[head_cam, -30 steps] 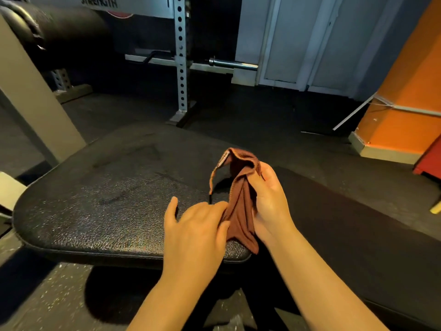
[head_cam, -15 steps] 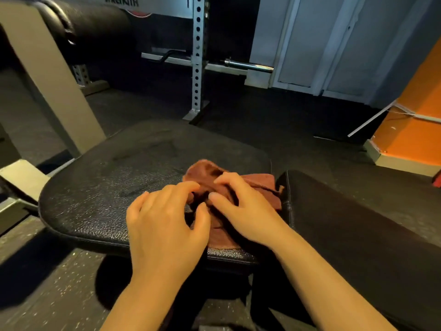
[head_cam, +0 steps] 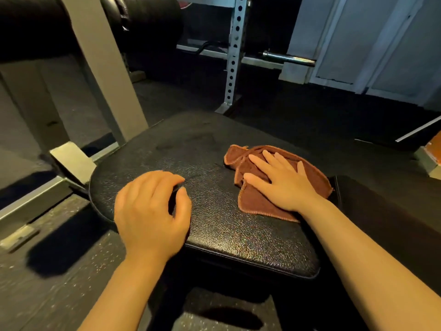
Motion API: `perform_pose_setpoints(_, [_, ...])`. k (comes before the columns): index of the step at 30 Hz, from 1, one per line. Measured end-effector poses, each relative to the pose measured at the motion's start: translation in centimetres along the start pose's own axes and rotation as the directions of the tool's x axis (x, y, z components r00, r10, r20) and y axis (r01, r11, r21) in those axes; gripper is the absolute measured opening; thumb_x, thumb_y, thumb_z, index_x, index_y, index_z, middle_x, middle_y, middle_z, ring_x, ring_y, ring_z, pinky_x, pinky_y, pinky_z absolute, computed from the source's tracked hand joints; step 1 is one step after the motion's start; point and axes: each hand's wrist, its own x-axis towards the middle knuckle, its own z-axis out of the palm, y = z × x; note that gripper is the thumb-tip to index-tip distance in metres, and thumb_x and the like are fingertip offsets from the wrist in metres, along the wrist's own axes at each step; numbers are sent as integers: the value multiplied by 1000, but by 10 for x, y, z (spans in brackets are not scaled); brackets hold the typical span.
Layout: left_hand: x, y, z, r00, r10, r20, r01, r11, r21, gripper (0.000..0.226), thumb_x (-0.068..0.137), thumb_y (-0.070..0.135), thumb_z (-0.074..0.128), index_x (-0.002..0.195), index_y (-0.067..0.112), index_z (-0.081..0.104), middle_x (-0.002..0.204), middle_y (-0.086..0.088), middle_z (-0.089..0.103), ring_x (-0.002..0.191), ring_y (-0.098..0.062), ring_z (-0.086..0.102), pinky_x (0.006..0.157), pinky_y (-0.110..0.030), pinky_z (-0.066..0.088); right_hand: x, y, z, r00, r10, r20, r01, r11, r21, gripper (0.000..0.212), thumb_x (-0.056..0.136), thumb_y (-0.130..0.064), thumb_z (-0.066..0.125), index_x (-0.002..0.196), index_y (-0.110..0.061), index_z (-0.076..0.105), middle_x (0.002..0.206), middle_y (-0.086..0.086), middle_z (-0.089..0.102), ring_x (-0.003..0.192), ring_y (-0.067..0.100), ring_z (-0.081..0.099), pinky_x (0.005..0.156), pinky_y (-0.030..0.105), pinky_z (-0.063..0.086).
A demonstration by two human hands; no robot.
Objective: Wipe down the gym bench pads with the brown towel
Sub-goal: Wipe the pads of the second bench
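left hand [head_cam: 152, 206] loosely curled, holding nothing, resting on black textured vinyl bench seat pad [head_cam: 202, 163]; right hand [head_cam: 284, 182] flat, fingers spread, pressing crumpled brown terry towel [head_cam: 250, 199] at pad's right side. advice: keep palm pressure even, overlap strokes toward the left edge

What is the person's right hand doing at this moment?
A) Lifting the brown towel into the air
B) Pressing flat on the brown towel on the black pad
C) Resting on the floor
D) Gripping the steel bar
B: the right hand lies with straight fingers on the brown towel, spread on the bench pad.
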Motion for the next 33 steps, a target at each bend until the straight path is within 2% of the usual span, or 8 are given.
perform_pose_setpoints(3, [-1, -1, -1, 1000, 17, 4, -17, 1000, -2, 27, 88, 28, 50, 92, 16, 73, 91, 1, 71, 92, -18, 60, 81, -26, 32, -6, 0, 5, 998, -60, 14, 61, 996, -62, 81, 77, -84, 3, 151, -51, 3, 166, -8, -5, 152, 16, -6, 120, 56, -5])
perform_pose_setpoints(7, [0, -2, -3, 999, 23, 44, -22, 1000, -2, 28, 89, 31, 49, 94, 16, 72, 93, 1, 71, 93, -19, 61, 81, -28, 33, -58, -7, 12, 958, -286, 10, 286, 957, -53, 81, 66, -93, -12, 139, -59, -9, 162, -14, -10, 151, 14, -12, 121, 48, -8])
perform_pose_setpoints(12, [2, -7, -17, 999, 13, 51, -8, 995, -97, 25, 91, 27, 50, 99, 14, 70, 99, -2, 69, 98, -18, 55, 85, -30, 33, -118, -13, 30, 856, -517, 19, 514, 845, -146, 76, 91, -79, 27, 153, -50, -5, 165, -9, -2, 152, 19, -11, 122, 51, -3])
perform_pose_setpoints(15, [7, -10, -32, 999, -50, 18, 52, 989, -139, 28, 95, 27, 47, 99, 12, 70, 99, -2, 68, 96, -26, 61, 85, -43, 43, -117, -32, 30, 803, -595, 36, 589, 782, -206, 73, 96, -72, 27, 156, -42, -2, 166, -2, 5, 152, 29, -6, 120, 58, 0])
perform_pose_setpoints(19, [14, -7, -46, 997, -78, -10, 76, 985, -158, 33, 97, 31, 44, 101, 12, 70, 100, -2, 68, 95, -23, 61, 84, -43, 44, -84, -88, 23, 787, -604, 124, 616, 778, -120, 66, 99, -64, 25, 154, -45, -5, 166, -5, -7, 151, 23, -17, 118, 53, -17])
perform_pose_setpoints(24, [14, 4, -57, 998, -61, -1, 60, 988, -140, 32, 96, 32, 44, 99, 14, 71, 96, -1, 68, 89, -22, 61, 85, -52, 48, -29, -133, 17, 806, -587, 70, 589, 808, -8, 58, 102, -55, 25, 156, -40, 9, 166, -7, 1, 152, 18, -6, 120, 53, -9])
perform_pose_setpoints(28, [10, 8, -60, 997, 34, 68, -30, 998, -54, 25, 94, 27, 51, 94, 15, 73, 88, 2, 69, 79, -18, 60, 85, -60, 49, -19, -120, 14, 795, -605, 40, 606, 793, -64, 68, 98, -61, 35, 157, -36, 10, 166, -3, 1, 152, 16, -4, 121, 51, -5])
perform_pose_setpoints(33, [6, 6, -53, 995, 33, 98, -27, 998, -59, 20, 93, 23, 54, 91, 17, 73, 87, 7, 67, 79, -17, 61, 85, -58, 50, -57, -68, 23, 722, -691, 37, 689, 713, -128, 84, 86, -77, 32, 156, -40, 3, 166, -4, -6, 152, 17, -10, 122, 47, -8])
